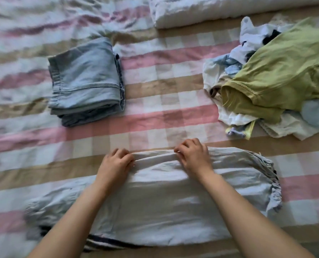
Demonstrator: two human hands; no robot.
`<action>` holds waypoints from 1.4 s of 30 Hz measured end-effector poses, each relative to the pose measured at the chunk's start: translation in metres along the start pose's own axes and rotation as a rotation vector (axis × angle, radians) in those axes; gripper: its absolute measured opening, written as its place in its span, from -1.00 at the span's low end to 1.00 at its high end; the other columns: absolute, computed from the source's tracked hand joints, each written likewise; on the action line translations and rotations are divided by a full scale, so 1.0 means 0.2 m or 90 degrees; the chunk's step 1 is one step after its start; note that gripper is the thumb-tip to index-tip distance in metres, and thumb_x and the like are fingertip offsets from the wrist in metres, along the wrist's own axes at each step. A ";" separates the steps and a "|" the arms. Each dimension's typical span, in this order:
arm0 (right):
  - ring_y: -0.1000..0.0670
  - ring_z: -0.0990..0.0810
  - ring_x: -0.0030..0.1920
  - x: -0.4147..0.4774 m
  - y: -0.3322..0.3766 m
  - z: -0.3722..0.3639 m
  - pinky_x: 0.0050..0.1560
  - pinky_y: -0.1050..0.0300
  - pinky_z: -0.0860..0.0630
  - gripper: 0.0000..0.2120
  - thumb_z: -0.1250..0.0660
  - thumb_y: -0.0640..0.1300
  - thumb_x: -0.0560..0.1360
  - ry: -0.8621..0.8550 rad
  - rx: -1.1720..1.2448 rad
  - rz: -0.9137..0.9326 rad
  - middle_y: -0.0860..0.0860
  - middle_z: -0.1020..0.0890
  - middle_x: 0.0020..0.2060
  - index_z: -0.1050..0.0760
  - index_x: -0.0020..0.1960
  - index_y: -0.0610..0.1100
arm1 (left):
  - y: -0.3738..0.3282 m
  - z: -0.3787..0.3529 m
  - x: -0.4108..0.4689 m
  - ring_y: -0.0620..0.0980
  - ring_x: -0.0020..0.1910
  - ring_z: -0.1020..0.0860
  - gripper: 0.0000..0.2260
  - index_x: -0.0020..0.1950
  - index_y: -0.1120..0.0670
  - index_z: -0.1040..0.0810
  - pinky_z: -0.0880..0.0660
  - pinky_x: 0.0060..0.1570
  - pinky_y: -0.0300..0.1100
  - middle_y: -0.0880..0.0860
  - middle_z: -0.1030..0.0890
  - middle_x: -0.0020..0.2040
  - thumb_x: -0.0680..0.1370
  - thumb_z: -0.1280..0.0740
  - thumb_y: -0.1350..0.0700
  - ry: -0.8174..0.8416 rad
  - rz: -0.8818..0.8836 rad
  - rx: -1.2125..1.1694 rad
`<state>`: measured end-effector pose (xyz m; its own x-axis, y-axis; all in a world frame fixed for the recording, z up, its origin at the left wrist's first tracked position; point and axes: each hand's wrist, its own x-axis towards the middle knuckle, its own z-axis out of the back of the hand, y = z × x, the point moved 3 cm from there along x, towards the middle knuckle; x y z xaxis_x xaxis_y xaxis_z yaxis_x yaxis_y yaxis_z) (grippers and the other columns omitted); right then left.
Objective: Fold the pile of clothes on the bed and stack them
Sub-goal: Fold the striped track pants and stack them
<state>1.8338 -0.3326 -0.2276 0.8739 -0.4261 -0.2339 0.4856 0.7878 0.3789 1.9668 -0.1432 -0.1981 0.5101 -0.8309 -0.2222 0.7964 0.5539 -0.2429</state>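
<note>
Evidently a fold is under way: the left hand [115,163] and right hand [192,155] each pinch the far hem of the pale trousers [173,203] lying along the bed's [173,114] near edge. Next, probably, halve them and carry them to the stack [86,79] far left. The pile [285,75] waits at the right edge.

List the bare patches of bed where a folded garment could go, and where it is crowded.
Free: checked sheet between folded denim stack and unfolded pile; also left of the stack. Crowded: right side under the pile, near edge under the pale garment.
</note>
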 end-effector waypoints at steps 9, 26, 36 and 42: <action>-0.14 -0.40 0.08 0.08 0.02 -0.02 -0.03 0.05 -0.27 -0.77 -0.33 0.09 0.45 -0.050 -0.012 -0.103 -0.06 -0.55 -0.01 -0.59 -0.09 -0.07 | 0.14 -0.10 0.10 0.15 0.15 -0.38 -0.84 0.02 0.19 -0.49 -0.38 0.03 0.04 0.15 -0.48 0.12 0.54 -0.27 0.11 -0.001 0.097 -0.116; -0.08 -0.50 0.25 -0.20 1.05 -0.41 0.20 -0.10 -0.45 -0.66 -0.20 -0.01 0.47 -0.032 0.043 0.168 -0.08 -0.56 0.22 -0.56 0.17 -0.05 | 0.51 -0.08 -0.53 0.07 0.03 -0.50 -0.77 -0.06 0.09 -0.63 -0.32 0.06 -0.01 0.05 -0.64 -0.04 0.47 -0.20 0.09 -0.243 0.157 -0.045; 0.05 0.36 0.45 -0.15 1.13 -0.70 0.42 -0.05 0.32 -0.40 0.06 0.14 0.58 0.174 -0.113 0.055 0.01 0.24 0.50 0.31 0.47 0.05 | 0.80 -0.12 -0.76 0.18 0.30 -0.41 -0.45 0.39 0.14 -0.37 -0.25 0.30 0.17 0.18 -0.44 0.32 0.47 -0.34 -0.06 -0.109 0.333 -0.082; -0.19 -0.27 0.40 -0.35 1.40 -0.64 0.41 0.05 0.13 -0.47 -0.20 0.03 0.47 0.067 -0.028 0.123 -0.13 -0.34 0.40 -0.33 0.39 -0.14 | 0.93 -0.16 -1.04 0.15 0.19 -0.46 -0.48 0.26 0.24 -0.38 -0.41 0.16 -0.03 0.20 -0.52 0.18 0.42 -0.44 0.01 -0.178 0.600 -0.492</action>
<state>1.9057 -0.0260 -0.2194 0.9422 -0.2188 -0.2536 0.3060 0.8701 0.3863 1.9981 0.1348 -0.2265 0.9049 -0.0248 -0.4250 -0.2660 0.7465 -0.6099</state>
